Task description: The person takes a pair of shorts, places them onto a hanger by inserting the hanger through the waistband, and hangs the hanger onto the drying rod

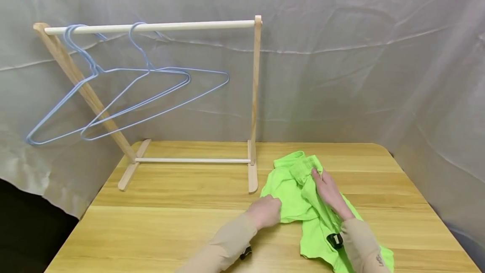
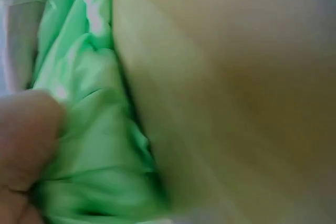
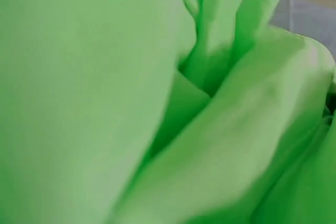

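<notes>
Bright green shorts (image 1: pixel 291 193) with a gathered elastic waistband (image 1: pixel 305 169) lie crumpled at the right of the table, partly lifted. My right hand (image 1: pixel 329 191) grips them by the waistband, thumb on the near side and the other fingers hidden behind the cloth. At their left edge my left hand (image 1: pixel 267 212) holds a bit of fabric in curled fingers. In the left wrist view, the left hand (image 2: pixel 26 135) shows blurred against the green cloth (image 2: pixel 100 145). Folds of the shorts (image 3: pixel 231 135) fill nearly all of the right wrist view.
A wooden garment rack (image 1: pixel 254 96) with a white top rail (image 1: pixel 197 25) stands at the back left of the wooden table (image 1: pixel 159 222). Several light blue wire hangers (image 1: pixel 182 106) hang from its left half. A grey cloth backdrop (image 1: pixel 341 75) rises behind the table.
</notes>
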Motion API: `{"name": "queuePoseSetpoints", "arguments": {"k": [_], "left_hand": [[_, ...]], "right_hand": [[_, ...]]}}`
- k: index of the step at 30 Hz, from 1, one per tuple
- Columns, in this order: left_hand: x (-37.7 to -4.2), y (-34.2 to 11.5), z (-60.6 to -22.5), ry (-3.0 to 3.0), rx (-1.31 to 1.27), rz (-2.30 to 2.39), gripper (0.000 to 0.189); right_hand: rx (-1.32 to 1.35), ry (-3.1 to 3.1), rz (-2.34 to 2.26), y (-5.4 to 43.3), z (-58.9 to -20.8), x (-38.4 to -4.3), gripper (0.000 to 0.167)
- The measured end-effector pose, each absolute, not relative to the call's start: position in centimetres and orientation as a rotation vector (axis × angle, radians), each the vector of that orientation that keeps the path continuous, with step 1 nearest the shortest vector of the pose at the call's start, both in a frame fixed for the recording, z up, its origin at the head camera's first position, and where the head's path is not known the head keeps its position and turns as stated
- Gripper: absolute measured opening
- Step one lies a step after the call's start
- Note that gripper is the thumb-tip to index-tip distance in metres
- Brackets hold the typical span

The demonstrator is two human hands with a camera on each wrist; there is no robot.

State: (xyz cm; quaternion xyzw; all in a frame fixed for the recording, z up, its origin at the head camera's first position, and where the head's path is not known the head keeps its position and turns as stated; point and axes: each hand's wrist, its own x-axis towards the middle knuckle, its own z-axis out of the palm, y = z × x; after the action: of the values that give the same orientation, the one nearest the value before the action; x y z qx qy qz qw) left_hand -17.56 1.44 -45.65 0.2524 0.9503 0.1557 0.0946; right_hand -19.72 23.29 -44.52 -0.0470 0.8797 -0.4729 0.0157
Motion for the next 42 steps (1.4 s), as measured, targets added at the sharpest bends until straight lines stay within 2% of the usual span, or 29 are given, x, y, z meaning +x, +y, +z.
{"name": "queuePoseSetpoints", "arguments": {"k": [3,5,7,9,11,14,19,21,25,28,31,36,39,42], "left_hand": [[-17.6,0.3,-45.0,2.868,0.702,0.797,0.028],[-17.5,-0.6,-43.8,2.895,0.667,0.998,0.025],[-17.4,-1.7,-42.2,2.917,0.635,1.191,0.024],[-17.3,-3.0,-40.7,2.997,0.646,1.361,0.032],[-17.4,-4.5,-39.7,3.133,0.745,1.533,0.033],[-17.8,-7.2,-39.0,3.434,0.996,1.674,0.024],[-18.0,-12.1,-40.4,3.789,1.335,1.372,0.024],[-17.6,-13.7,-41.5,3.8,1.292,1.067,0.021],[-16.6,-15.6,-43.2,3.549,0.815,0.546,0.02],[-16.3,-15.4,-43.3,3.309,0.517,0.401,0.014],[-16.8,-13.7,-42.8,3.171,0.464,0.558,0.024],[-19.0,-9.5,-42.5,2.981,0.554,0.825,0.038],[-20.5,-7.6,-43.1,2.893,0.507,0.829,0.05],[-21.5,-6.5,-43.9,2.848,0.436,0.855,0.062]], "right_hand": [[-0.156,2.654,-1.703,23.2,-43.8,-19.7,0.061],[-0.134,2.622,-1.825,23.0,-43.1,-19.6,0.059],[-0.102,2.614,-1.923,22.7,-42.4,-19.6,0.053],[-0.081,2.608,-2.027,22.4,-41.8,-19.5,0.041],[-0.09,2.543,-2.173,22.3,-41.4,-19.4,0.032],[-0.124,2.389,-2.386,22.4,-41.1,-19.4,0.025],[-0.092,2.341,-2.331,23.9,-41.7,-19.4,0.022],[-0.07,2.477,-2.118,25.0,-42.3,-19.3,0.027],[0.008,2.786,-1.567,27.2,-43.6,-19.1,0.04],[0.065,2.836,-1.333,28.5,-44.2,-19.2,0.052],[0.066,2.79,-1.235,28.9,-44.2,-19.5,0.068],[0.048,2.713,-1.072,28.2,-43.8,-20.2,0.092],[0.04,2.702,-1.004,27.5,-44.0,-20.6,0.099],[0.012,2.723,-0.976,27.1,-44.4,-20.8,0.097]]}}
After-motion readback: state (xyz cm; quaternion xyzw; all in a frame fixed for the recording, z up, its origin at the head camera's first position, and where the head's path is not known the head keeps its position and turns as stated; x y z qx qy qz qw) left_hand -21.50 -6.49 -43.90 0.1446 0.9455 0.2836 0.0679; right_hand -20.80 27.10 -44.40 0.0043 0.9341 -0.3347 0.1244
